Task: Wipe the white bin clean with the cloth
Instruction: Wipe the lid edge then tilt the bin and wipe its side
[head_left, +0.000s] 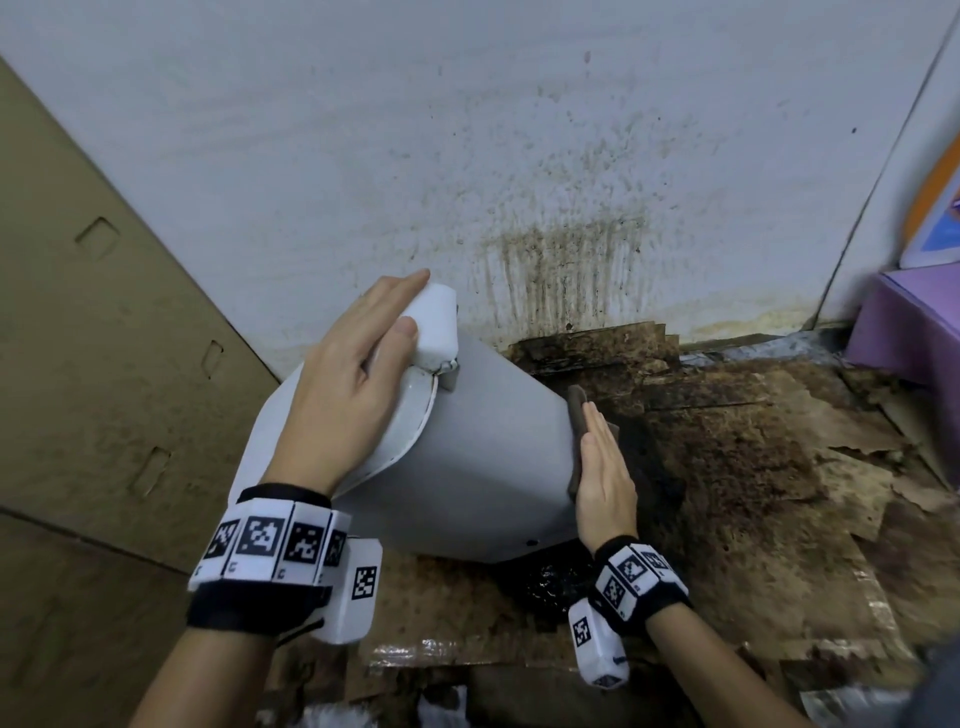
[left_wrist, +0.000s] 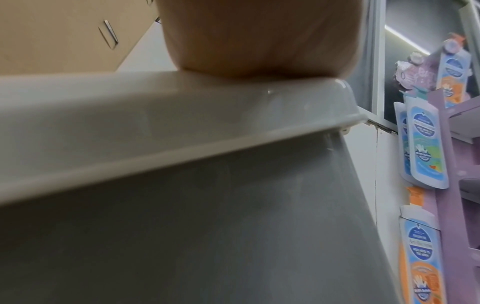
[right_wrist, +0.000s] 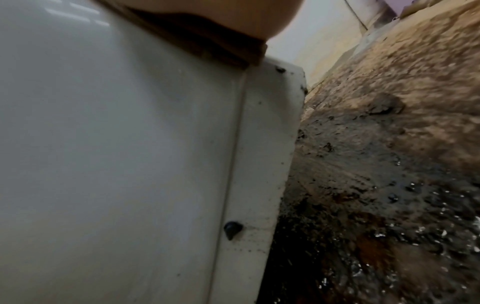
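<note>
White bin (head_left: 483, 467) tilted under your hands.
Your left hand (head_left: 348, 384) rests on its lid, fingers straight; your right hand (head_left: 605, 478) presses the cloth (head_left: 576, 410) flat against its side.

I see the floor (head_left: 779, 493) filling the lower right of the head view, covered with flattened cardboard sheets (head_left: 852, 447) soaked brown and black. The white bin (head_left: 483, 467) stands tilted on it at frame centre, and a glossy black wet patch (head_left: 550, 587) lies just below the bin's base
</note>
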